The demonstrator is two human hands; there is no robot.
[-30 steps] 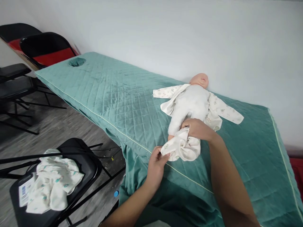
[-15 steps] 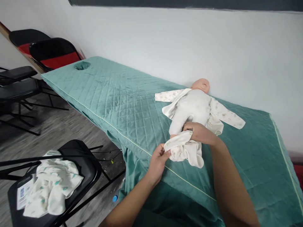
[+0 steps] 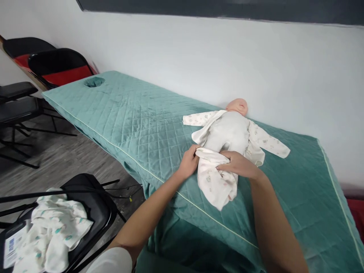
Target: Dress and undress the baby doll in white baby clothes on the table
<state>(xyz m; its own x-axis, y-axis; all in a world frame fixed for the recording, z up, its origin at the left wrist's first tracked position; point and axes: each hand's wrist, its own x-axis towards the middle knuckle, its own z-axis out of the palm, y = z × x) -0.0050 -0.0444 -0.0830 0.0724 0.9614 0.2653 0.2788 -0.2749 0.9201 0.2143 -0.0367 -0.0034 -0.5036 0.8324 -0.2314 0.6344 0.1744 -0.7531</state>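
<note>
Left hand (image 3: 189, 162), right hand (image 3: 241, 164): each grip pinched on white pants (image 3: 211, 178); uneven tugging could bunch cloth, drag doll (image 3: 231, 131) askew.

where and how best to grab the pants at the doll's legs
Likely by both ends of the top edge, from the near side: that edge of the pants stretches as a band between left hand and right hand, easy to pinch, while the cloth below bunches loosely and the doll lies beyond.
</note>
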